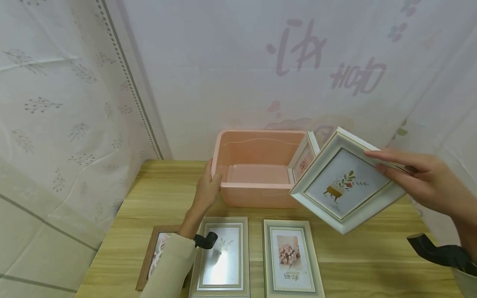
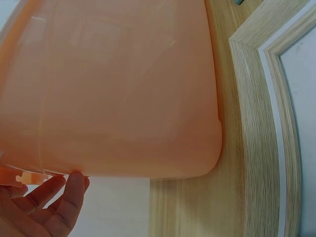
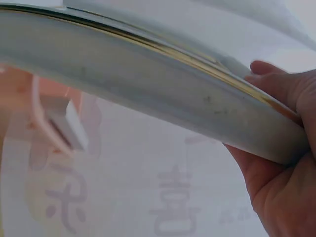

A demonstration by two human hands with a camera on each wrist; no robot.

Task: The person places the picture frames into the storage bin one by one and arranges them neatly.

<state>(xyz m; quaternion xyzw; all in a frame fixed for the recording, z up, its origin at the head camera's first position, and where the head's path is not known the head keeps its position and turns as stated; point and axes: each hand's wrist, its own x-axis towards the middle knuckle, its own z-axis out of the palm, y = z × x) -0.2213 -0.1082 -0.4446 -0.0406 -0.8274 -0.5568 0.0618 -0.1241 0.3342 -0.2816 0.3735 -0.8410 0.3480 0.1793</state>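
Note:
At its left rim, a pink plastic bin (image 1: 257,196) is gripped by my left hand (image 1: 207,188). The left wrist view shows these fingers (image 2: 74,197) at the edge of the bin wall. My right hand (image 1: 428,178) holds a white picture frame (image 1: 344,184) by its right corner, tilted, in front of the bin's right end. Its picture shows a plant in a brown pot. Inside the bin's right side another white frame (image 1: 302,159) leans upright, partly hidden by the held one.
On the wooden table (image 1: 354,269), in front of the bin, lie a brown frame (image 1: 147,256) partly under my left sleeve, a pale frame (image 1: 223,265) with glare, and a frame with pink flowers (image 1: 292,252). A printed white curtain (image 1: 223,74) hangs behind.

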